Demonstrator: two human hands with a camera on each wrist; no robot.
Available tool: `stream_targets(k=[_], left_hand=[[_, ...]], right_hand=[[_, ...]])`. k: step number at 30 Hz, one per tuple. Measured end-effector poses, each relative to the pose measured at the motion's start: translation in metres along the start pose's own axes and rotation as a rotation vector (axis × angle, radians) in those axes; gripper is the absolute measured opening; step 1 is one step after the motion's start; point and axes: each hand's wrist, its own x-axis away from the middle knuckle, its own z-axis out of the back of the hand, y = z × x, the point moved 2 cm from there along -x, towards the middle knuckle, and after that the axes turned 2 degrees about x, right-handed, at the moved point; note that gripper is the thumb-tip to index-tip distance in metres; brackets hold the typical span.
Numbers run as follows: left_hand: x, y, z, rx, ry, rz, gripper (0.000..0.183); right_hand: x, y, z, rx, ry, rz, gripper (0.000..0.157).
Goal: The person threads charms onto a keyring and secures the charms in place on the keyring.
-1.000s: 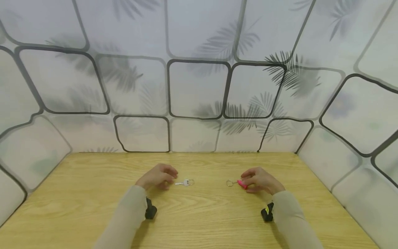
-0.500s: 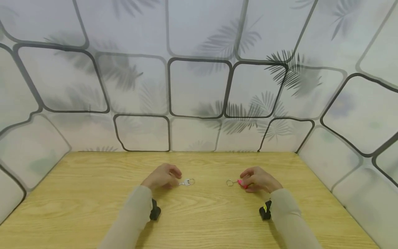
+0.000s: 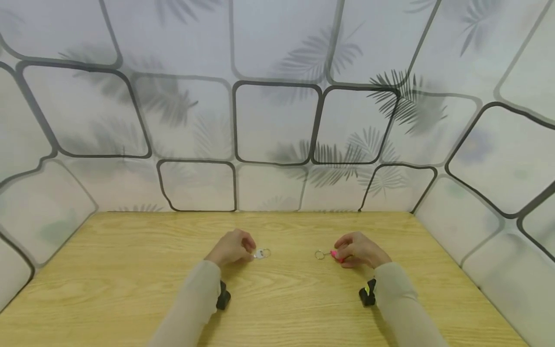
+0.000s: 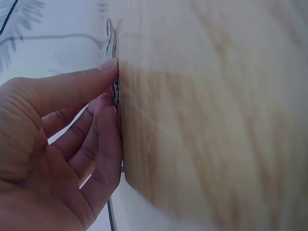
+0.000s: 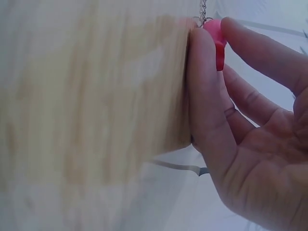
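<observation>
On the left, my left hand (image 3: 231, 248) pinches the blade end of a silver key (image 3: 259, 254), whose head stays visible beyond the fingertips. A thin split ring (image 3: 267, 252) hangs from the key's head and points right. In the left wrist view the key (image 4: 116, 94) lies flat at the tabletop between thumb and fingers. My right hand (image 3: 363, 249) holds a pink keychain charm (image 3: 334, 254) between thumb and fingertips, close to the table. In the right wrist view a short metal chain (image 5: 203, 7) runs from the charm (image 5: 217, 33); its split ring (image 3: 319, 255) lies toward the left.
Both hands work over a light wood-grain table (image 3: 282, 303). Patterned fabric (image 3: 277, 120) with leaf shapes and dark outlines rises behind the table and along both sides. A black wrist camera (image 3: 223, 295) sits under the left sleeve, another black camera (image 3: 367, 293) under the right.
My left hand has moved right onto the key, covering its blade and closing fingertips on it. My right hand keeps hold of the pink charm, almost unmoved.
</observation>
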Motion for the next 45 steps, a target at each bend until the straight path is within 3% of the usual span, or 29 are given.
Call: stream_targets(k=[11,18,24,27,35,45], left_hand=[[0.005,0.004,-0.001,0.048,0.0,0.073,0.02],[0.004,0.008,0.001,0.018,-0.081,0.078,0.019],[0.004,0.009,0.003,0.129,-0.198,0.03,0.016],[0.005,0.006,0.007,0.18,-0.199,0.009,0.014],[0.008,-0.007,0.015,0.471,-0.188,0.079,0.018],[0.017,-0.009,0.016,0.574,-0.229,0.084,0.019]], right_hand=[[0.002,0.0,-0.004,-0.008,0.003,0.018,0.035],[0.001,-0.003,-0.002,-0.002,0.048,-0.02,0.031],[0.004,-0.007,0.003,-0.011,0.041,-0.037,0.029],[0.005,-0.009,0.004,0.0,-0.006,-0.007,0.034],[0.005,-0.002,0.01,-0.111,-0.093,0.035,0.032],[0.006,0.004,0.011,-0.197,-0.167,0.061,0.028]])
